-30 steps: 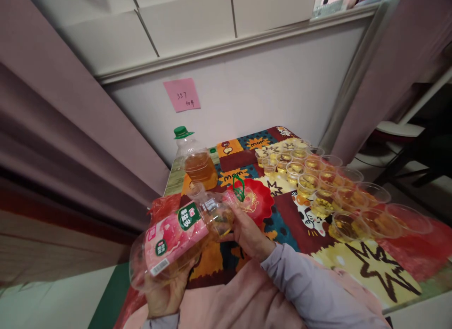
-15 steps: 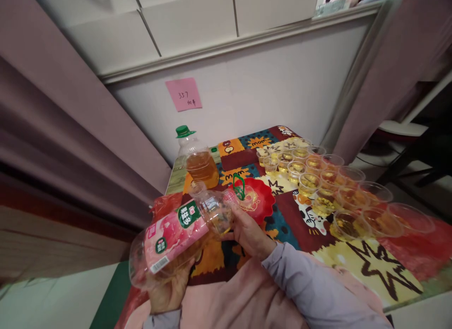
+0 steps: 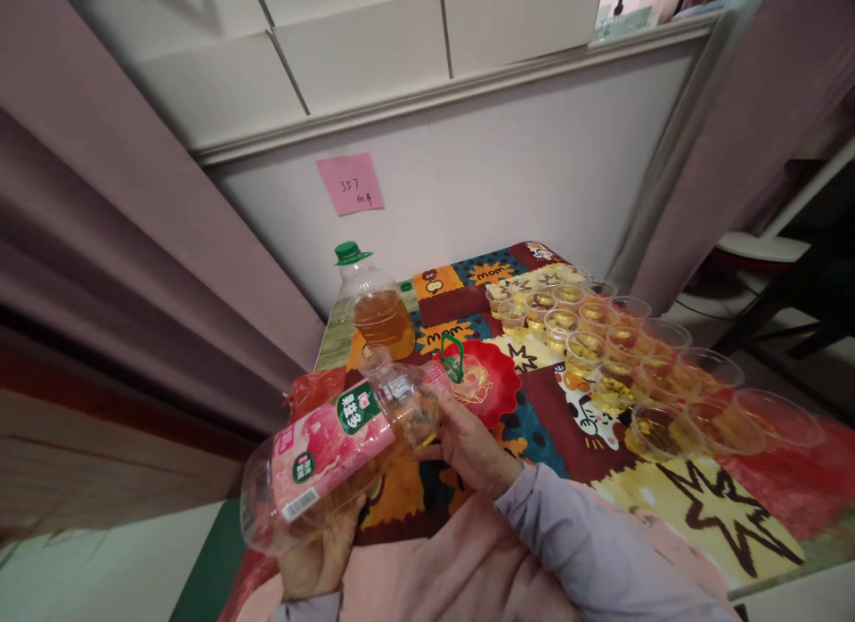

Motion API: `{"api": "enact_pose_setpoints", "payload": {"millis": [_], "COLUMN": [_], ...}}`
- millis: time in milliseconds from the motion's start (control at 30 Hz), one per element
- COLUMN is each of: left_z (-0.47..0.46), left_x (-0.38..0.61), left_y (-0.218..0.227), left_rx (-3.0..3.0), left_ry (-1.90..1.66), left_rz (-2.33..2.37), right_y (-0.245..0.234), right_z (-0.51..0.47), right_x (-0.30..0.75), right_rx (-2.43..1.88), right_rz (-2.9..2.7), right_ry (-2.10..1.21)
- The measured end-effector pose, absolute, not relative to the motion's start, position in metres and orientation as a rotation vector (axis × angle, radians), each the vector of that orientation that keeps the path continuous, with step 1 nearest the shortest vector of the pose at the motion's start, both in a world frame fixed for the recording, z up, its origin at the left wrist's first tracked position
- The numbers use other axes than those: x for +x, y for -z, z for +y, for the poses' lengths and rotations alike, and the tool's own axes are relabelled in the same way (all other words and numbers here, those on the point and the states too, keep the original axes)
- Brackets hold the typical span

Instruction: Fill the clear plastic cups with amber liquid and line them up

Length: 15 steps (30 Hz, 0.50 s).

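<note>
Head view: to the left of the red plate (image 3: 502, 386) and nearer the person, the pink-labelled bottle (image 3: 334, 448) is held tilted; the left hand (image 3: 321, 549) supports its base end from beneath, the right hand (image 3: 471, 444) grasps near its neck. Its thin plastic looks light, smooth, perhaps slippery and easily dented; neck and lower body seem the surest holds.

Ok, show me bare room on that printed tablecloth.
Free: between the red scalloped plate and clear plastic cups; also the yellow starburst print between cups and lilac sleeve. Crowded: among the cups and around the green-capped plastic jug and pink-labelled bottle.
</note>
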<state>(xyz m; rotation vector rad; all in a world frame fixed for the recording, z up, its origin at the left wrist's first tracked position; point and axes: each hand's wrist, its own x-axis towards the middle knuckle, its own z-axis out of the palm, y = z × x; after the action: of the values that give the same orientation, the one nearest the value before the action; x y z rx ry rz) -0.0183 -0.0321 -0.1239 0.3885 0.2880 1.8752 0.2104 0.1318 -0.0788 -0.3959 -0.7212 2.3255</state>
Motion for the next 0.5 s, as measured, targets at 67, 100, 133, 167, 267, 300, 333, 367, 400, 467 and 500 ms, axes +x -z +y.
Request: {"api": "enact_pose_setpoints", "payload": {"millis": [67, 100, 133, 167, 267, 300, 333, 367, 400, 467, 500], "left_z": [-0.0327, -0.0325, -0.0321, -0.0316, -0.0306, -0.0307, -0.0310, -0.0315, -0.0320, -0.0329, -0.0332], "left_x": [-0.0209, -0.0216, -0.0219, -0.0219, -0.0211, -0.0209, -0.0209, -0.0209, -0.0210, -0.0211, -0.0210], "left_y": [0.1250, 0.1250, 0.1248, 0.1246, 0.1242, 0.1243, 0.1246, 0.1248, 0.1250, 0.1250, 0.1247], "left_rx": [0.412, 0.424, 0.436, 0.452, 0.498, 0.496, 0.480, 0.449, 0.406, 0.337, 0.325], "left_ry": [-1.850, -1.842, -1.834, -1.825, -1.801, -1.800, -1.806, -1.819, -1.841, -1.892, -1.911], "left_rz": [0.288, 0.282, 0.273, 0.259, 0.217, 0.218, 0.231, 0.250, 0.277, 0.335, 0.360], "right_y": [0.0784, 0.0784, 0.0785, 0.0788, 0.0801, 0.0803, 0.0804, 0.0801, 0.0797, 0.0785, 0.0780], "right_z": [0.1321, 0.1321, 0.1321, 0.1320, 0.1314, 0.1313, 0.1312, 0.1313, 0.1314, 0.1317, 0.1319], "right_x": [0.2104, 0.2104, 0.2103, 0.2101, 0.2092, 0.2090, 0.2088, 0.2089, 0.2090, 0.2095, 0.2098], "right_rx": [-0.395, -0.396, -0.396, -0.398, -0.407, -0.409, -0.410, -0.408, -0.405, -0.399, -0.398], "right_rz": [-0.721, -0.722, -0.724, -0.726, -0.717, -0.708, -0.699, -0.692, -0.688, -0.687, -0.689], "right_ry": [-2.329, -2.329, -2.329, -2.328, -2.324, -2.325, -2.327, -2.329, -2.331, -2.332, -2.331]}}
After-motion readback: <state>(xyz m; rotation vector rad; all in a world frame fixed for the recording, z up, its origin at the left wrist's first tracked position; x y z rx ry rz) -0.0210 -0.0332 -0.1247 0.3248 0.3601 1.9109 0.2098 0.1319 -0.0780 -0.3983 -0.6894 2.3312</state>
